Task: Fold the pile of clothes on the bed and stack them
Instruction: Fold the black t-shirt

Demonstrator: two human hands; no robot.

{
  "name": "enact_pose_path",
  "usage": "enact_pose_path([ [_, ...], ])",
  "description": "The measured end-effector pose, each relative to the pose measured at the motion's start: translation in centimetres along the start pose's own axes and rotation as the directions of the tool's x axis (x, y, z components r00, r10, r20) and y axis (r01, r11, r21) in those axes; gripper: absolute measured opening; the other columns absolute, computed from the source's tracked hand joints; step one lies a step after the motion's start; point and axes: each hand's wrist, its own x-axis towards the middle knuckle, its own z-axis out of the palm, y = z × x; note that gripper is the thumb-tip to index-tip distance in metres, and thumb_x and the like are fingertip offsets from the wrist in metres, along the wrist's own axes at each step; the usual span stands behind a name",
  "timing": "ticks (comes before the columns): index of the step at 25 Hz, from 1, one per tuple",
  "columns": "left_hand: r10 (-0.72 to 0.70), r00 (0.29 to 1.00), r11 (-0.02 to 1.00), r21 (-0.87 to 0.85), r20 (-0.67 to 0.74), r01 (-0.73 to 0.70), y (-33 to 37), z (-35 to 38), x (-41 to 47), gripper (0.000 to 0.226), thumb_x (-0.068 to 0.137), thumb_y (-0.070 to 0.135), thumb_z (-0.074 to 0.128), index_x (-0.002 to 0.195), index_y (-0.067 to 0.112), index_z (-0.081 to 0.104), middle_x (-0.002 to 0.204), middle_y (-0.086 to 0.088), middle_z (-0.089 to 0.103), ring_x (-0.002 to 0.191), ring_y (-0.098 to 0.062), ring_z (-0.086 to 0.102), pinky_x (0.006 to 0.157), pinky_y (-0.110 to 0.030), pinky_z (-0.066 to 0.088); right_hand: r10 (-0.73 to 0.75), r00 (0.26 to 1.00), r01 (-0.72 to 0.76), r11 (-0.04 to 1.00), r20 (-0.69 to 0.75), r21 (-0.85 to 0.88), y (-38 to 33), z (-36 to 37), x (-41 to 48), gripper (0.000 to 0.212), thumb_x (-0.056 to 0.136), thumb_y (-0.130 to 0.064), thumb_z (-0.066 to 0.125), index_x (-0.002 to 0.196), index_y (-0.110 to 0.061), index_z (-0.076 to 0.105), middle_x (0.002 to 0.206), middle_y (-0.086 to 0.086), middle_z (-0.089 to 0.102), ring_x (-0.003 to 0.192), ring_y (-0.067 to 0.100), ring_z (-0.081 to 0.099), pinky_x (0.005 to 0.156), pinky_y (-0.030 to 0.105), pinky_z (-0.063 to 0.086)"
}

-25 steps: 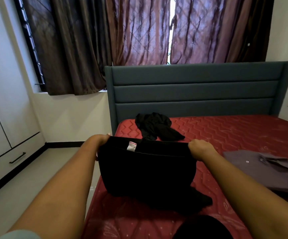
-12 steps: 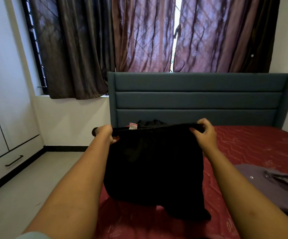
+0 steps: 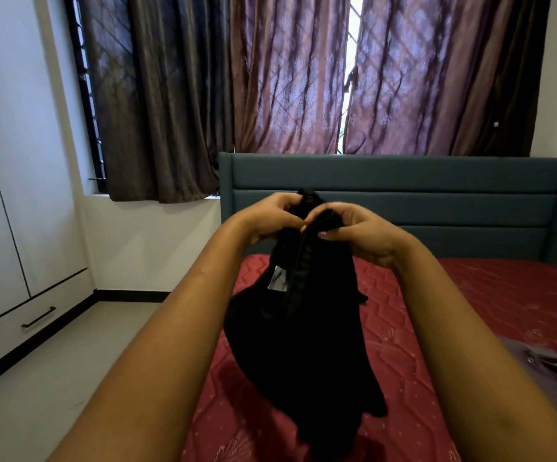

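Your left hand [image 3: 268,216] and right hand [image 3: 362,233] meet in front of you, raised above the bed. Each grip is clenched on the top edge of a black soft-fabric garment [image 3: 303,355]. The two grips sit just beside each other, with the gathered edge bunched between them and a small fold of cloth poking up above the knuckles. Below the grips the garment hangs doubled, its lower end blurred over the red quilted bed mattress [image 3: 477,305]; whether it touches the mattress cannot be told. A small white sewn-in label [image 3: 277,283] shows below your left grip, on the cloth. Beyond the grips stands the grey-blue padded headboard [image 3: 437,180], and behind it hang the brown and purple curtains [image 3: 287,78]. Below and to the right of your right grip, well apart, a grey buttoned shirt [image 3: 552,360] lies on the mattress at the edge of view. Left of your left grip stands a white wardrobe [image 3: 13,195].
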Motion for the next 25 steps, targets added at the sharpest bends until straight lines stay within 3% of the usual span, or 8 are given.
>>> enact_pose_path([
  [2, 0.053, 0.996, 0.998, 0.038, 0.068, -0.056, 1.2, 0.7, 0.0, 0.031, 0.087, -0.005, 0.060, 0.112, 0.013, 0.063, 0.109, -0.013, 0.067, 0.101, -0.027, 0.066, 0.093, -0.044, 0.053, -0.133, 0.957, 0.121, 0.991, -0.259, -0.064, 0.6, -0.1, 0.4, 0.031, 0.086, 0.014, 0.054, 0.099, -0.011, 0.066, 0.097, 0.000, 0.071, 0.094, 0.014, 0.067, 0.084, 0.027, 0.053],
  [5, -0.042, 0.991, 0.993, 0.119, 0.126, 0.027, 1.9, 0.3, -0.1, 0.040, 0.089, -0.002, 0.057, 0.124, 0.014, 0.047, 0.110, -0.015, 0.061, 0.090, -0.026, 0.066, 0.082, -0.041, 0.057, -0.254, 0.876, 0.163, 0.956, -0.410, -0.243, 1.7, -0.6, 0.2, 0.028, 0.086, 0.006, 0.061, 0.107, -0.012, 0.067, 0.109, 0.004, 0.067, 0.104, 0.014, 0.064, 0.091, 0.034, 0.053],
  [7, -0.119, 0.983, 0.984, 0.146, 0.142, 0.098, 1.9, 0.3, -0.3, 0.039, 0.090, -0.002, 0.051, 0.120, 0.020, 0.036, 0.096, -0.015, 0.055, 0.070, -0.024, 0.060, 0.062, -0.035, 0.054, -0.169, 0.891, 0.117, 0.982, -0.422, -0.146, 2.2, -0.9, -0.1, 0.042, 0.088, 0.003, 0.062, 0.123, -0.019, 0.060, 0.114, 0.005, 0.064, 0.108, 0.016, 0.062, 0.094, 0.038, 0.052],
  [11, -0.128, 0.988, 0.969, 0.221, 0.083, 0.107, 1.3, 1.3, -0.1, 0.037, 0.089, -0.003, 0.042, 0.111, 0.024, 0.031, 0.089, -0.014, 0.048, 0.062, -0.022, 0.051, 0.053, -0.034, 0.046, 0.109, 0.957, -0.100, 0.994, -0.267, 0.050, 3.2, -0.4, -0.2, 0.050, 0.091, -0.003, 0.060, 0.137, -0.020, 0.050, 0.120, 0.010, 0.065, 0.111, 0.024, 0.064, 0.096, 0.041, 0.052],
  [16, 0.066, 0.997, 0.974, 0.218, -0.039, -0.056, -1.1, 2.4, 0.0, 0.052, 0.088, 0.004, 0.056, 0.122, 0.023, 0.021, 0.094, -0.007, 0.051, 0.076, -0.023, 0.056, 0.066, -0.033, 0.051, -0.013, 0.893, -0.086, 0.976, -0.451, -0.199, 4.2, -0.8, 0.1, 0.030, 0.089, -0.013, 0.066, 0.118, -0.013, 0.061, 0.111, 0.008, 0.068, 0.101, 0.021, 0.067, 0.090, 0.045, 0.055],
  [19, 0.101, 0.985, 0.920, 0.390, -0.139, -0.039, -4.6, 3.0, -0.3, 0.067, 0.086, 0.023, 0.065, 0.132, 0.028, 0.016, 0.110, -0.007, 0.051, 0.094, -0.026, 0.059, 0.081, -0.038, 0.050, -0.031, 0.857, -0.051, 0.988, -0.514, -0.146, 4.1, -1.4, 0.0, 0.022, 0.091, -0.014, 0.064, 0.113, -0.013, 0.063, 0.108, 0.008, 0.069, 0.099, 0.021, 0.068, 0.088, 0.038, 0.055],
  [22, -0.214, 0.974, 0.869, 0.440, -0.080, 0.227, -6.4, 2.4, -1.2, 0.057, 0.092, 0.030, 0.057, 0.135, 0.027, 0.019, 0.107, -0.014, 0.058, 0.088, -0.030, 0.064, 0.077, -0.041, 0.052, -0.030, 0.835, -0.054, 0.989, -0.549, -0.136, 4.1, -2.1, -0.2, 0.017, 0.095, -0.022, 0.059, 0.109, -0.014, 0.065, 0.105, 0.005, 0.070, 0.097, 0.019, 0.068, 0.084, 0.031, 0.055],
  [25, -0.491, 0.869, 0.799, 0.426, 0.058, 0.423, -4.4, 0.7, -2.2, 0.042, 0.097, 0.030, 0.051, 0.131, 0.028, 0.027, 0.102, -0.011, 0.061, 0.079, -0.023, 0.064, 0.072, -0.034, 0.054, 0.046, 0.797, -0.127, 0.988, -0.602, -0.092, 5.3, -2.7, -0.8, 0.022, 0.096, -0.031, 0.057, 0.111, -0.016, 0.063, 0.105, 0.003, 0.068, 0.096, 0.019, 0.066, 0.079, 0.030, 0.055],
])
